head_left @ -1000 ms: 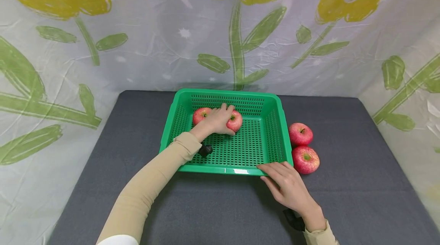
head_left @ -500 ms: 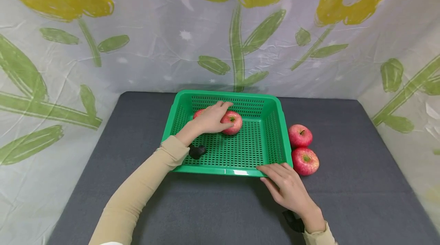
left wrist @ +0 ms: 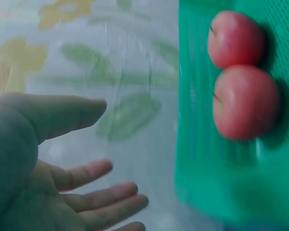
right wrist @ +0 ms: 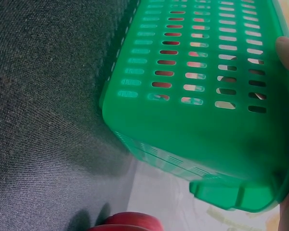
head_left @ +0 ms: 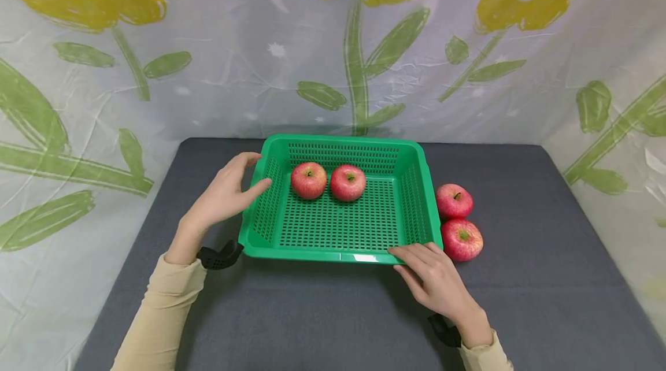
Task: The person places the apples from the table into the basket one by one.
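Note:
A green plastic basket (head_left: 340, 256) with slotted walls sits on the dark cloth. Inside it, towards the back left, lie two red apples, the left one (head_left: 309, 181) right beside the other (head_left: 348, 182). My left hand (head_left: 222, 193) hovers at the basket's left rim, thumb and fingers spread, holding nothing; the left wrist view shows the palm apart from the basket. With my right hand (head_left: 436, 279) I grip the basket's front rim near its right corner, fingers over the top and thumb (right wrist: 288, 54) on the outer side.
Two more red apples stand outside the basket's right wall, one behind (head_left: 454, 201) and one in front (head_left: 462, 240). A dark grey cloth (head_left: 333, 313) covers the table. White curtain (head_left: 224, 70) with printed flowers encloses the back and both sides.
My left hand has let go of the right-hand apple in the basket and drawn back leftwards, out over the left rim. My right hand keeps its place on the front rim.

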Demonstrator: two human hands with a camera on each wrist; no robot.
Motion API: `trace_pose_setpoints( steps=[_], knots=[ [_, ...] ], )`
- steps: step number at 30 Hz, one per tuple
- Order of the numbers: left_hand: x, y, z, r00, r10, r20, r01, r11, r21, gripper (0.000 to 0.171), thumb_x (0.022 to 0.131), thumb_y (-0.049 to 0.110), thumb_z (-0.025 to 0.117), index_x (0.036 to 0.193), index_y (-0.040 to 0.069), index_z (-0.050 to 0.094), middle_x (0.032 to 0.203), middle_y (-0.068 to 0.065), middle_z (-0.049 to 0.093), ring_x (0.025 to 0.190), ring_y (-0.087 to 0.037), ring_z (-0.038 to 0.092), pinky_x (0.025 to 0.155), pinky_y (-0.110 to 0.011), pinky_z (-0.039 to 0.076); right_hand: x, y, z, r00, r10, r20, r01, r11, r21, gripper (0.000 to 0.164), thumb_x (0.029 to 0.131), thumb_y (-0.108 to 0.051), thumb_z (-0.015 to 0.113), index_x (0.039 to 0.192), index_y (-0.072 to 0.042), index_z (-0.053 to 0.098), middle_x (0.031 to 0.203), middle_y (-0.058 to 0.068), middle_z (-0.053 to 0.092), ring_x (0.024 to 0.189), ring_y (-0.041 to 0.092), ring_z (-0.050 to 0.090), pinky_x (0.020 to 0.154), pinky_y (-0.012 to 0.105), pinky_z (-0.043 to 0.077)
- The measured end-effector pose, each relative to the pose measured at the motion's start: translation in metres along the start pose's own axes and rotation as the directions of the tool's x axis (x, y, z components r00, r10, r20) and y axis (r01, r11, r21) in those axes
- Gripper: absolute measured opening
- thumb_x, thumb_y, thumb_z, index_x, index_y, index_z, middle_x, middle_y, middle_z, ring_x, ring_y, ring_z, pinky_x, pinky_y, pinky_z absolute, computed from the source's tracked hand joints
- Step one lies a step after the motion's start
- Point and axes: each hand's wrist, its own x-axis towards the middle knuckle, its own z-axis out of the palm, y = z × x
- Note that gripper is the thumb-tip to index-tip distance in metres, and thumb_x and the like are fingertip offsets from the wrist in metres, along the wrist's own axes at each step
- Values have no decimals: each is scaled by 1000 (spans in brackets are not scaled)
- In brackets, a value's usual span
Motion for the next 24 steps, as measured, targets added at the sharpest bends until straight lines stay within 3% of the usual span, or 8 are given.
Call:
trace_pose_setpoints(
  steps=[5,10,16,19,24],
  knots=[
    [-22,-32,-4,989,-136,63,142,984,-109,75,89,39,49,140,2,10,139,-20,22,127,-33,22,95,-52,24,0,0,0,1000,-3,-6,3,1000,-9,29,91,-28,48,104,-7,64,94,-4,61,80,9,56,68,22,33],
    [-30,-51,9,977,-152,148,185,954,-236,77,90,39,47,142,9,-2,142,-20,14,128,-36,18,97,-53,23,0,-1,0,1000,0,-2,-1,1000,-9,29,91,-28,48,104,-7,64,94,-5,61,80,9,56,69,22,34],
    [-25,-63,37,982,-90,169,145,926,-348,77,92,33,46,141,11,-9,144,-18,8,128,-36,18,96,-52,25,-2,-1,-2,1000,18,14,-17,1000,-6,27,90,-26,50,106,-8,63,96,-4,61,82,9,56,70,21,32],
    [-25,-67,46,989,-39,141,94,906,-413,73,93,26,45,142,12,-8,142,-18,12,124,-35,27,92,-48,33,-1,-1,-2,999,15,30,-14,1000,-5,26,87,-22,55,109,-9,62,99,-3,61,85,9,56,72,22,35],
    [-26,-71,54,994,69,79,-17,849,-528,63,95,12,41,143,14,-1,137,-20,21,109,-36,43,79,-34,46,1,0,-5,999,4,34,-5,1000,12,32,86,-19,57,115,-9,59,107,0,60,94,13,56,78,27,39]
  ],
)
